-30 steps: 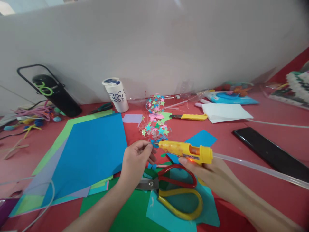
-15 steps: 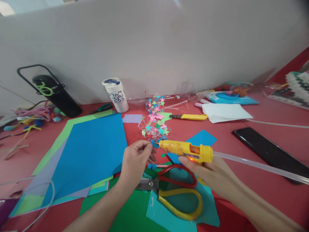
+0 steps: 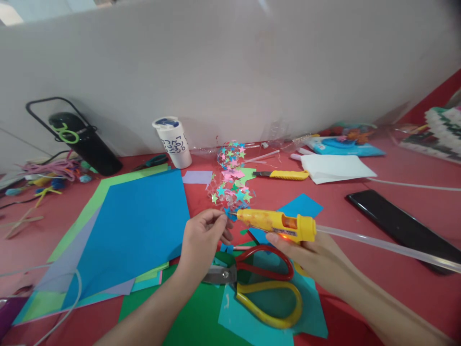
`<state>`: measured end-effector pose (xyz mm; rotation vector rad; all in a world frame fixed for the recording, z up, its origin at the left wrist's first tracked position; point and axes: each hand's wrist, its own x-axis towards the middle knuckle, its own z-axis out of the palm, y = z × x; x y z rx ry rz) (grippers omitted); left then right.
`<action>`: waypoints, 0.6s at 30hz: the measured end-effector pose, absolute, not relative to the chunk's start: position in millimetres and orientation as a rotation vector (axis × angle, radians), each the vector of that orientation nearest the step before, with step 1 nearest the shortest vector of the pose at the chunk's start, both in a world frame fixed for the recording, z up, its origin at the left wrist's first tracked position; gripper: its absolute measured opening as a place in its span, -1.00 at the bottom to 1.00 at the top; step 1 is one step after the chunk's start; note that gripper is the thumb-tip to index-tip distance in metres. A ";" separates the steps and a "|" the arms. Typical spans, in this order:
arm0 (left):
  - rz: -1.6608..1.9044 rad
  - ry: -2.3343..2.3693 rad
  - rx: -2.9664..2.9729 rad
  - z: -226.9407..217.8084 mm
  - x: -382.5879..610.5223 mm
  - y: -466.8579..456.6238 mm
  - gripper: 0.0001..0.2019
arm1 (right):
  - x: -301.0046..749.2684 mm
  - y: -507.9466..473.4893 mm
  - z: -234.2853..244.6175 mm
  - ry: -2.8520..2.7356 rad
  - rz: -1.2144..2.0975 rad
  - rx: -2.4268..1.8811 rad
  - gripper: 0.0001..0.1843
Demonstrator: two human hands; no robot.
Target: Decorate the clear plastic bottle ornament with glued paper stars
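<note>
My right hand (image 3: 306, 252) is wrapped around a yellow hot glue gun (image 3: 270, 221). A long clear glue stick (image 3: 378, 244) runs out of the gun's back end, and a small orange light glows on its side. The nozzle points left, right at the fingertips of my left hand (image 3: 207, 233). Those fingers are pinched on a small blue paper star (image 3: 229, 214), partly hidden by fingers and nozzle. Just beyond lies a cluster of coloured paper stars (image 3: 234, 190) on clear curly strands. Below the hands rest scissors (image 3: 266, 288) with one red and one yellow handle.
Blue card sheets (image 3: 140, 226) lie on the left, near a black bottle (image 3: 88, 142) and a white tumbler (image 3: 175, 144). A yellow utility knife (image 3: 288, 175), folded white paper (image 3: 336, 167) and a black phone (image 3: 399, 221) are on the right. Green card (image 3: 190, 317) lies in front.
Almost nothing differs. The back of the glue gun has shifted very slightly left, while my left hand stays in place at the nozzle.
</note>
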<state>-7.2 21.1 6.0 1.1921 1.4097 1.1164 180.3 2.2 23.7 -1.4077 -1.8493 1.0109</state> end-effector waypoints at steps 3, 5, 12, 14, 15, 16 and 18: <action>1.108 1.451 1.282 1.9 -8.8 20.3 -0.83 | 180.7 1.6 22.3 -1.843 1.014 -1.405 -0.73; 1.132 1.514 1.529 -2.5 -11.9 18.8 -0.84 | 180.7 1.0 21.8 -1.845 1.014 -1.413 -0.71; 1.221 1.494 2.267 4.0 -22.5 15.1 -0.84 | 186.4 6.1 22.7 -1.710 1.081 -1.490 -0.63; 1.175 1.579 1.865 13.7 -22.7 17.6 -0.83 | 193.6 10.7 22.6 -1.625 1.213 -1.562 -0.61; 1.150 1.564 1.663 18.3 -22.7 19.3 -0.83 | 197.9 13.2 22.3 -1.615 1.291 -1.569 -0.64; 1.139 1.531 1.507 22.5 -22.9 21.2 -0.83 | 202.2 15.7 21.8 -1.634 1.374 -1.559 -0.71; 1.138 1.456 1.301 28.8 -24.0 24.4 -0.84 | 209.6 19.9 19.9 -1.759 1.479 -1.556 -0.83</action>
